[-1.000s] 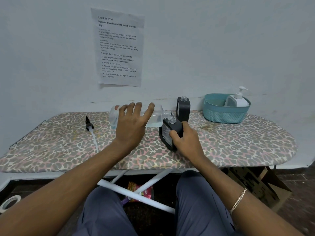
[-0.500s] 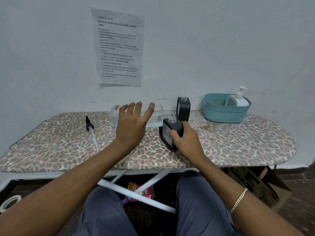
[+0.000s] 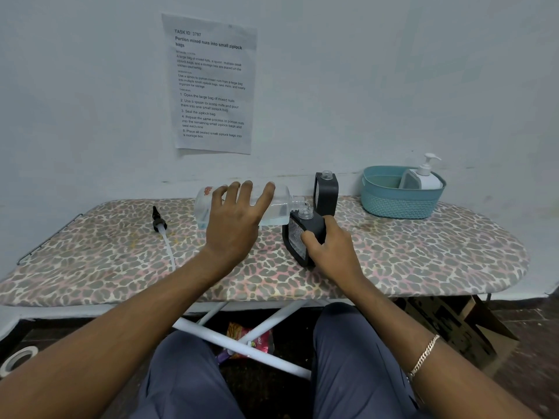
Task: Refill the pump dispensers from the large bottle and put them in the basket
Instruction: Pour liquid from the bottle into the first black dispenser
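I am tipping the large bottle [image 3: 242, 205] with my left hand [image 3: 234, 228], its grip wrapped over the body, mouth lying just above the open neck of the black dispenser [image 3: 304, 237]. My right hand [image 3: 328, 252] is clamping that dispenser, tilted, on the desk [image 3: 423, 255]. To pour cleanly, I am judging the mouths must line up and the tilt rise slowly. A second dispenser [image 3: 326, 193] is standing just beyond my right grip; the basket [image 3: 399, 201], well right, is holding a white one [image 3: 426, 176]. A loose pump [image 3: 161, 231] is lying left of my left grip.
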